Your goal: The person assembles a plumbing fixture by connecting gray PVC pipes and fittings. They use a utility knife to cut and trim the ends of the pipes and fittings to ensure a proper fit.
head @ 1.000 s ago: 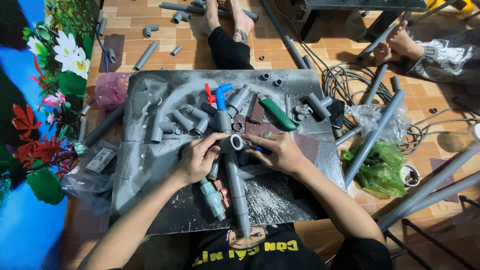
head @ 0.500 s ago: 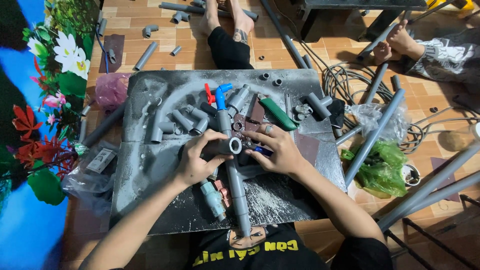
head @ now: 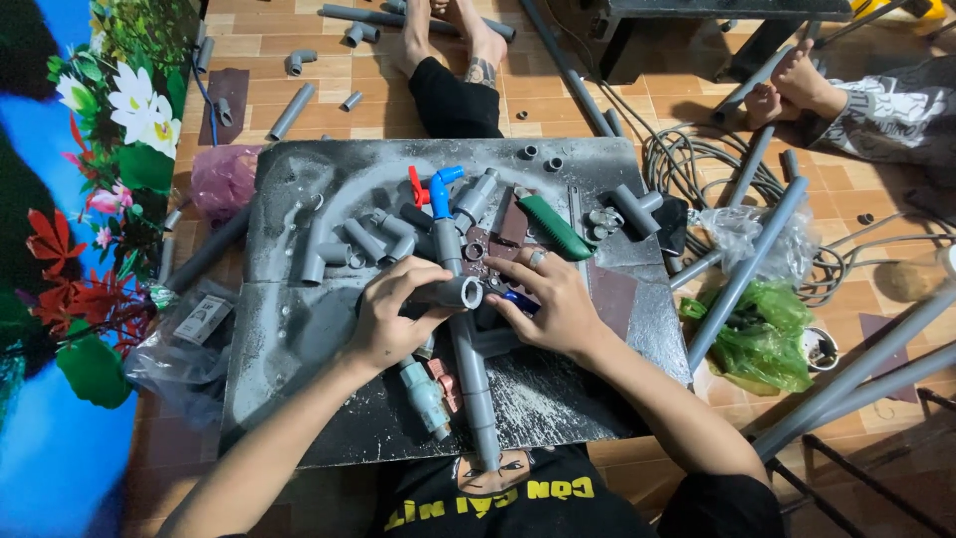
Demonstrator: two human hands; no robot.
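My left hand [head: 391,314] grips a short grey pipe fitting [head: 450,291] lying sideways, its open end facing right. My right hand [head: 551,304] rests right next to that open end, fingers on a small blue tool [head: 518,300]; a ring shows on one finger. Both hands sit over a long grey pipe [head: 468,364] that runs from a blue valve [head: 441,189] down toward my body. All of this lies on a dark, dusty work board [head: 299,339].
Several grey elbows and pipe stubs [head: 349,244], a red tap handle [head: 416,186] and a green-handled tool [head: 554,226] lie on the board. Long pipes [head: 742,274], coiled cable [head: 687,159] and a green bag [head: 762,334] lie right. Other people's feet [head: 453,25] and hand [head: 792,80] are beyond.
My right hand has drawn in closer to the fitting's open end. My left hand keeps its hold on the fitting, barely shifted.
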